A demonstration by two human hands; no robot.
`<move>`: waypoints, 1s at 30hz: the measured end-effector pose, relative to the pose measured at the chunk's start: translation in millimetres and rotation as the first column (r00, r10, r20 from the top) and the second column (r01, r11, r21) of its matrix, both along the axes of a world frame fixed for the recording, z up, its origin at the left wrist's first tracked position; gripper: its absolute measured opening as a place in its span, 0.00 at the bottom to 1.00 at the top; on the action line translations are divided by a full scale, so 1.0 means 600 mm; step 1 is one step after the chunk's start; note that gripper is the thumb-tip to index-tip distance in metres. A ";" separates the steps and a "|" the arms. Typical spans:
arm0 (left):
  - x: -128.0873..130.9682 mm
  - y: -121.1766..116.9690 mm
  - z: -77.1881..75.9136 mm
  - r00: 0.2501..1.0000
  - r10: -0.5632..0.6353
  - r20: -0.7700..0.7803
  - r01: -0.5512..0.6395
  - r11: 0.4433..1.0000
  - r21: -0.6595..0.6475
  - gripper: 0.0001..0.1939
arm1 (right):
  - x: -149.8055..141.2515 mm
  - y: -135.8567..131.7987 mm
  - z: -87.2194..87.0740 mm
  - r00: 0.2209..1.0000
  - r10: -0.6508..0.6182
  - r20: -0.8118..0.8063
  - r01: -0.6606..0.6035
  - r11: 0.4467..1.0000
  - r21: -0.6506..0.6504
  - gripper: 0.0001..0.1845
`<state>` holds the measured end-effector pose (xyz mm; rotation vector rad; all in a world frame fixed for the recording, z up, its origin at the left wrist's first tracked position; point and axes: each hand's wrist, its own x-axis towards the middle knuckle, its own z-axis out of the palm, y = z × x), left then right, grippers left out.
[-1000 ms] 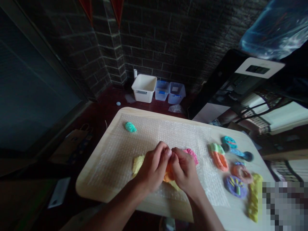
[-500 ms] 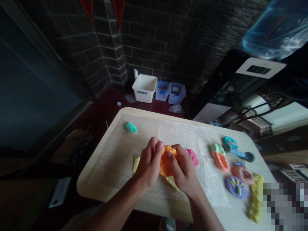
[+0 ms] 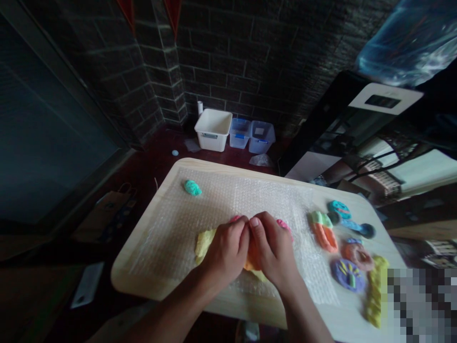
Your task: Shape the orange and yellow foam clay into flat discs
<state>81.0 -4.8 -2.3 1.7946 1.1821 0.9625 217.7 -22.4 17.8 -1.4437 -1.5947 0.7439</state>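
Observation:
Between my two hands is a lump of orange modelling clay [image 3: 253,257], mostly covered by the fingers. My left hand [image 3: 228,243] is closed on its left side, and my right hand [image 3: 273,250] grips it from the right, the thumbs close together at the top. Beneath them, a flat yellow clay piece [image 3: 204,243] lies on bubble wrap [image 3: 171,228]. Pink clay [image 3: 284,226] shows just behind my right hand, partly hidden. A green clay lump [image 3: 193,187] rests alone toward the table's far left corner.
Shaped clay pieces lie on the right of the wooden table [image 3: 132,267]: an orange and green one [image 3: 324,233], a purple disc [image 3: 348,276], a yellow strip [image 3: 377,290] and several others. Beyond the table, a white bin [image 3: 214,131] and blue tubs [image 3: 262,137] stand on the floor.
My hands have drawn together over the orange clay, hiding most of it. More of the yellow piece shows at the left, and some pink appears behind my left hand.

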 end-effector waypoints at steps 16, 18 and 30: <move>0.007 -0.003 0.000 0.991 0.083 0.103 -0.082 0.997 -0.014 0.19 | -0.019 0.002 -0.036 0.968 -0.121 -0.222 0.114 0.993 -0.043 0.28; 0.005 -0.002 0.004 0.993 0.080 0.092 -0.080 0.997 0.004 0.19 | -0.020 0.001 -0.035 0.963 -0.088 -0.255 0.077 0.996 -0.054 0.27; 0.017 -0.006 -0.002 0.824 0.467 0.321 -0.284 0.831 -0.479 0.29 | -0.044 -0.006 -0.021 0.899 -0.091 -0.429 0.087 0.996 -0.030 0.26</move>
